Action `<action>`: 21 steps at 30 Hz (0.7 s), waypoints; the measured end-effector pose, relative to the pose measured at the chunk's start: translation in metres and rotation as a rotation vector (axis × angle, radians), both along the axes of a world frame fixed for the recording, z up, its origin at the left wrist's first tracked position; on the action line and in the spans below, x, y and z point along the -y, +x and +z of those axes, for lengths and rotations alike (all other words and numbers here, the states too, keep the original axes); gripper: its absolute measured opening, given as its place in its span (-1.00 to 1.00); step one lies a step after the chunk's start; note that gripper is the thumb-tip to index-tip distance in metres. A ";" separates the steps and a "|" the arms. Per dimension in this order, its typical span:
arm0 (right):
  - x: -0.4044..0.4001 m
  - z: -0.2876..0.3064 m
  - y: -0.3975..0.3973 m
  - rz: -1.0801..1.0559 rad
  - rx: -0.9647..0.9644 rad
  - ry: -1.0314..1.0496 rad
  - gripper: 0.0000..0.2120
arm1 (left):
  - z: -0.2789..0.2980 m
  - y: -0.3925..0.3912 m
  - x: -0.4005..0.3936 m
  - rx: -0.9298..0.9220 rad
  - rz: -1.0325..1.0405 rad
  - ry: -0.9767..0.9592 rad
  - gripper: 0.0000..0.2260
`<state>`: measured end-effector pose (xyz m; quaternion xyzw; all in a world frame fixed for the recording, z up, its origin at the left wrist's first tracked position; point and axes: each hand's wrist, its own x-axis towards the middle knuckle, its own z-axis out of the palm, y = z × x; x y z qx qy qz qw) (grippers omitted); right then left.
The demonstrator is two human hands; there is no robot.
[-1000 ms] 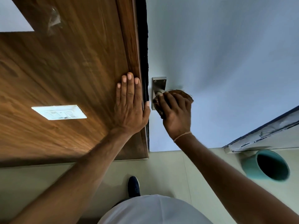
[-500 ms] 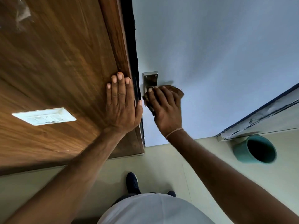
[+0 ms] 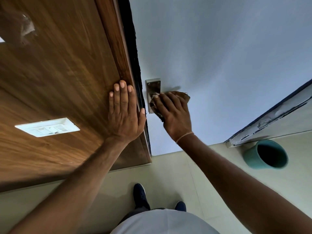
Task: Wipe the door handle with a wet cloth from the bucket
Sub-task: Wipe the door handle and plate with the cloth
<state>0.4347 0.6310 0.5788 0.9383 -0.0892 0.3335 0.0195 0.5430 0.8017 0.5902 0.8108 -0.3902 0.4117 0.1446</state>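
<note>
A metal door handle plate is fixed near the left edge of the pale blue door. My right hand is wrapped around the lever, pressing a brown cloth onto it; the lever itself is hidden under cloth and fingers. My left hand lies flat, fingers together, on the wooden panel beside the door frame. A teal bucket stands on the floor at the right, by the wall; its inside looks dark.
A white switch plate is set in the wooden panel at the left. Cream floor tiles run below the door. My dark shoes stand close to the door. A chipped blue-edged ledge runs above the bucket.
My right hand stays clamped on the handle with the cloth, shifting slightly along it. My left hand remains pressed on the wood. The camera view has drifted.
</note>
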 end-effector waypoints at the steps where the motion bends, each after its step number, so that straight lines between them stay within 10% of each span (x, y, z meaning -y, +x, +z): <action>1: 0.009 -0.002 -0.006 -0.014 0.013 0.008 -0.55 | 0.001 0.000 0.000 0.000 -0.009 0.000 -0.21; 21: 0.038 -0.010 -0.027 -0.224 0.060 0.158 -0.44 | 0.004 -0.006 -0.003 -0.043 0.000 0.013 -0.23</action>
